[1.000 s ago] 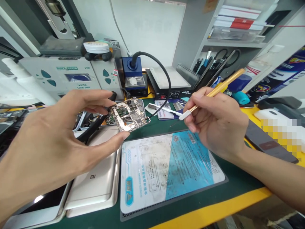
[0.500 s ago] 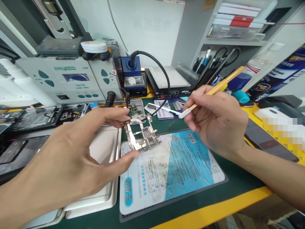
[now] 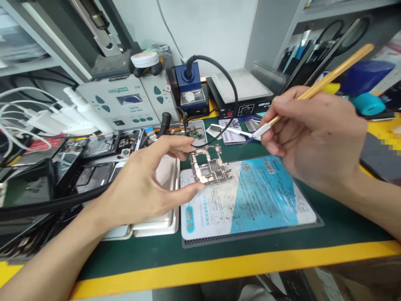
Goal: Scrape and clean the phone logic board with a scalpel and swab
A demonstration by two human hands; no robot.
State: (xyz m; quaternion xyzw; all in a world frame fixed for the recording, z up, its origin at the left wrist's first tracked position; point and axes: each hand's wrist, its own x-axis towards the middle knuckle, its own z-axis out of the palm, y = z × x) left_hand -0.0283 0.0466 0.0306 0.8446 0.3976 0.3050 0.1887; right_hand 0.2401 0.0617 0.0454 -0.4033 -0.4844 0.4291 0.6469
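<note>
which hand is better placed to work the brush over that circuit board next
Right, probably: the right hand holds the gold-handled brush, tip near the circuit board, while the left hand is pinching the board.

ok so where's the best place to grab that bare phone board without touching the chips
Probably by its outer edges, as the left hand does: thumb on the near edge, fingers on the far edge of the circuit board. It is thin and flat, with components and shields across its face, so come from the left side, away from the brush in the right hand.
</note>
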